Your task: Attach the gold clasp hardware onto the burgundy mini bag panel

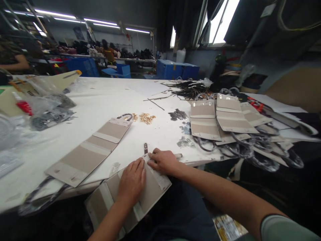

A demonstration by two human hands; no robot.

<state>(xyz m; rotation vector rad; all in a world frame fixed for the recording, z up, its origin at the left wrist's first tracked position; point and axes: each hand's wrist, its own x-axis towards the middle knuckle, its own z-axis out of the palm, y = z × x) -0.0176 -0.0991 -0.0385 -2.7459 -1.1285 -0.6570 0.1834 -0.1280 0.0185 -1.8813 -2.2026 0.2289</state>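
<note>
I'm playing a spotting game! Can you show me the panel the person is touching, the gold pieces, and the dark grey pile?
Touched panel (148, 193): head view, on its bare tan surface.
Gold pieces (145, 118): head view, middle of the bigger cluster.
Dark grey pile (178, 114): head view, on its middle.

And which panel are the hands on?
The front panel, under the left hand and right hand; the left panel and right pile lie untouched.
</note>
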